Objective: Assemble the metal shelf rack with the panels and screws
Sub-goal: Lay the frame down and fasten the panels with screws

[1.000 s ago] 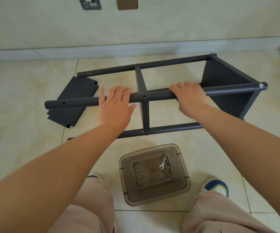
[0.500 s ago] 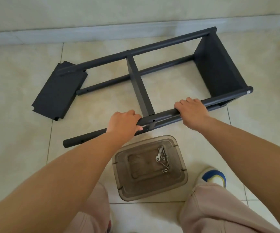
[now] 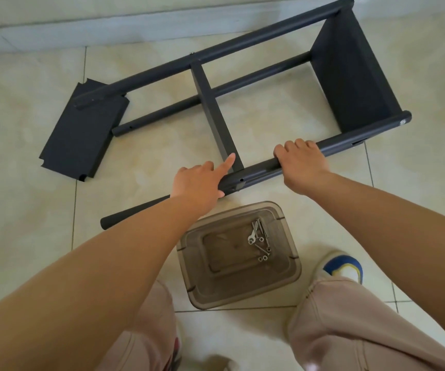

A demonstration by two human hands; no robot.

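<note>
metal shelf rack point(image 3: 242, 84): dark, part-built, lying on its side on the tiled floor point(image 3: 15, 236) near the wall. near pole point(image 3: 259, 171): held by both hands. right hand point(image 3: 301, 164): grip closed around the pole. left hand point(image 3: 198, 183): grip wrapped on the pole beside the middle panel point(image 3: 216, 113), forefinger pointing out straight. end panel point(image 3: 349, 76): fitted at the right end. loose panel point(image 3: 82, 135): flat on the floor, left end. clear plastic box point(image 3: 238, 253): by the knees, screws point(image 3: 260, 241) and small wrench inside.
</note>
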